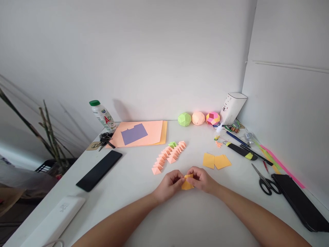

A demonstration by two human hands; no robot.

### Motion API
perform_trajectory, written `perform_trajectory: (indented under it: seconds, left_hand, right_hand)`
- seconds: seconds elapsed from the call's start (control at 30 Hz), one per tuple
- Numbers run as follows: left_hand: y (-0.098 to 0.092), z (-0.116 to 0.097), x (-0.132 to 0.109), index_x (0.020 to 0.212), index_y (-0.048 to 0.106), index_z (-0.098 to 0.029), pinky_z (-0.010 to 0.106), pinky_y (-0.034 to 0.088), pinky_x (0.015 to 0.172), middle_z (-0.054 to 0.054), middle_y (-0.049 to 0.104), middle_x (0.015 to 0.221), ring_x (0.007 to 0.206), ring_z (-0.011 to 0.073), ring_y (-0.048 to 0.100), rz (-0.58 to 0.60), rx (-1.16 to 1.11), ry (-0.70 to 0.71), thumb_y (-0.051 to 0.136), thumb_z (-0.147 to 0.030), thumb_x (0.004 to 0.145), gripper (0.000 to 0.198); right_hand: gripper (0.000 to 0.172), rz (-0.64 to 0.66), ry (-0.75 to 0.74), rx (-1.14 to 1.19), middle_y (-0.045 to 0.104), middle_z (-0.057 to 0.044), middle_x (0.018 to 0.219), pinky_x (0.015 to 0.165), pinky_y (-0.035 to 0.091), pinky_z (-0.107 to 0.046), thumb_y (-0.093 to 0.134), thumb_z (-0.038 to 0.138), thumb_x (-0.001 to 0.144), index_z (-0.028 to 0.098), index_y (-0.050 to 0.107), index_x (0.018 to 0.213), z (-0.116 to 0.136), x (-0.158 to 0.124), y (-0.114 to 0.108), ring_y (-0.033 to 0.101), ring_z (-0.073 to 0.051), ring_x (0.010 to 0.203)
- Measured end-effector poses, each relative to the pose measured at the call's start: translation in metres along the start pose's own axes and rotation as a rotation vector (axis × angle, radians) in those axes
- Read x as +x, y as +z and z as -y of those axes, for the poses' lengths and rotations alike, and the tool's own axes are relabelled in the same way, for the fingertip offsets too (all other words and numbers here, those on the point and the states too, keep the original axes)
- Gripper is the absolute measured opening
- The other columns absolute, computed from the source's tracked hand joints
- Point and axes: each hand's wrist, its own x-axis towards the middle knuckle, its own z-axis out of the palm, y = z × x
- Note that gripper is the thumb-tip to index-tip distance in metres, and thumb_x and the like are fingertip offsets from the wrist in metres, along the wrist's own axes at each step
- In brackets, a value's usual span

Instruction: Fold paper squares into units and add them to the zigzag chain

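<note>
A small yellow-orange piece of paper (187, 185) is pinched between both hands near the middle of the table, partly hidden by the fingers. My left hand (168, 185) grips its left side, thumb on top. On the other side, my right hand (203, 180) holds it with thumb and fingers closed. Beyond the right hand lie two small stacks of orange paper, the left one (208, 160) and the right one (222, 162), side by side. Two rows of folded peach paper pieces (159, 161) stretch away behind the left hand, with a few green pieces (172, 144) among them.
Three paper balls (198, 118) line the wall. Scissors (268, 183), a box cutter (241, 151) and a black case (300, 202) lie right. Peach sheets (154, 132), a bottle (104, 116), a black flat slab (100, 170) and a white power strip-like bar (55, 219) are left.
</note>
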Motion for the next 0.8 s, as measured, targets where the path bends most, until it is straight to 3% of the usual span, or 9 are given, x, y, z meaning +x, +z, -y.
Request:
perform_trajectory:
  seconds: [0.1,0.2,0.37,0.6,0.8]
  left_hand:
    - [-0.0017,0.0038,0.0032,0.071,0.047,-0.017,0.019,0.026,0.044,-0.007,0.042,0.053,0.045,0.0064,0.034,-0.076,-0.099,-0.026,0.055,-0.049,0.079,0.034]
    - [-0.0041,0.0068,0.0055,0.074,0.045,-0.018,0.019,0.027,0.041,-0.007,0.046,0.046,0.039,0.007,0.037,-0.119,-0.187,-0.059,0.052,-0.05,0.08,0.033]
    - [-0.0067,0.0078,0.0054,0.073,0.046,-0.017,0.022,0.04,0.046,-0.002,0.057,0.053,0.045,0.0102,0.05,-0.044,-0.27,-0.029,0.055,-0.042,0.081,0.028]
    - [-0.0046,0.0041,0.0058,0.086,0.047,-0.017,0.02,0.038,0.042,-0.003,0.057,0.061,0.043,0.0079,0.05,-0.013,-0.249,-0.006,0.057,-0.039,0.081,0.025]
    - [-0.003,0.0035,0.0035,0.104,0.035,-0.024,0.021,0.041,0.044,-0.004,0.054,0.076,0.048,0.0077,0.053,0.022,-0.257,0.01,0.059,-0.036,0.08,0.036]
  right_hand:
    - [0.027,0.012,-0.01,0.076,0.052,0.003,0.068,0.052,0.038,-0.021,0.063,0.039,0.077,0.017,0.053,0.089,0.0015,0.0002,-0.0005,0.047,-0.01,0.058]
    - [0.024,0.007,0.0,0.034,0.054,0.002,0.066,0.054,0.039,-0.022,0.062,0.039,0.078,0.016,0.055,0.079,0.0016,0.0005,-0.0018,0.049,-0.011,0.059]
    - [0.028,-0.041,0.012,0.041,0.06,-0.001,0.072,0.054,0.041,-0.023,0.058,0.044,0.08,0.016,0.058,0.077,0.0019,0.0016,-0.0032,0.053,-0.012,0.058]
    - [0.027,-0.033,0.027,0.064,0.06,0.0,0.068,0.053,0.041,-0.022,0.061,0.042,0.078,0.016,0.057,0.073,0.002,0.0024,-0.0032,0.053,-0.011,0.056]
    - [0.024,-0.056,0.024,0.147,0.061,0.001,0.069,0.054,0.043,-0.023,0.061,0.039,0.079,0.017,0.059,0.087,0.0,0.0033,-0.0029,0.054,-0.01,0.056]
